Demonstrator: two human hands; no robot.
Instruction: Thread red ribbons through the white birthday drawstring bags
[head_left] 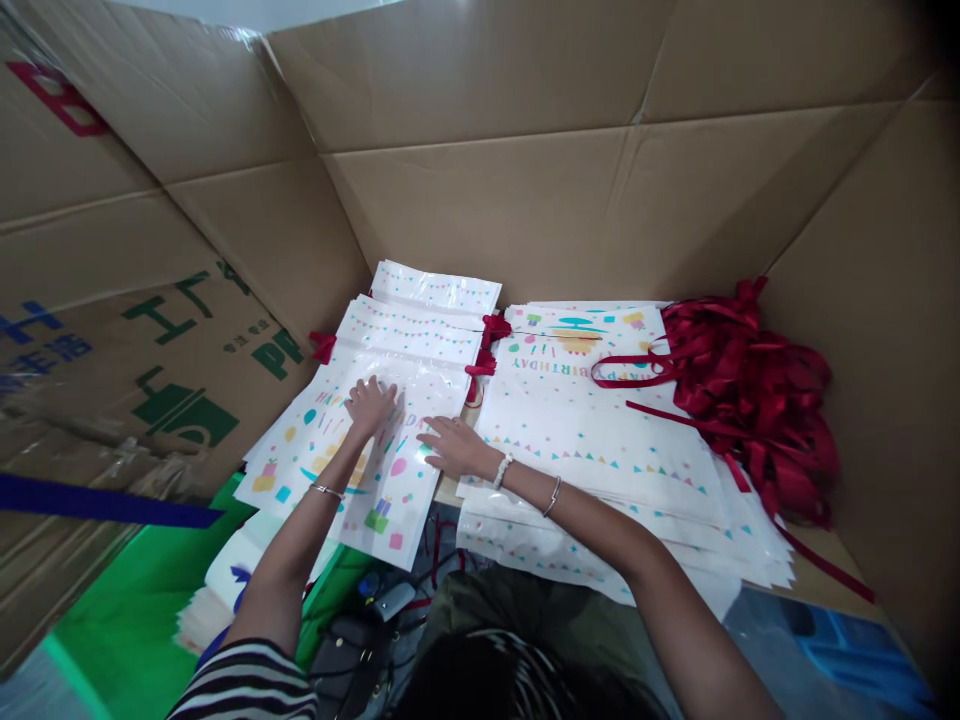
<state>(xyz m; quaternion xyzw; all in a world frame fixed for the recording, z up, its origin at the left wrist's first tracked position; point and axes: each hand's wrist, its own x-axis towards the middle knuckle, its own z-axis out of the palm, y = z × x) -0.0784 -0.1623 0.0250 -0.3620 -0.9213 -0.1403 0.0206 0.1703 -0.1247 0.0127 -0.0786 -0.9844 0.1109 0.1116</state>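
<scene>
My left hand rests palm down on a white printed birthday bag, its fingers stretched out. At the bag's right side my right hand lies with fingers apart, touching its surface. Neither hand grips anything that shows. The bag tops a stack, with the banded upper parts of other bags beyond it. Red ribbon ends stick out at the stack's right side, and another red ribbon bow shows at its left. The bag's near edge hangs over the table edge.
A second stack of printed bags lies to the right, beside a heap of red ribbons. Tall cardboard walls enclose the back and sides. A green container stands lower left, with more bags at its edge.
</scene>
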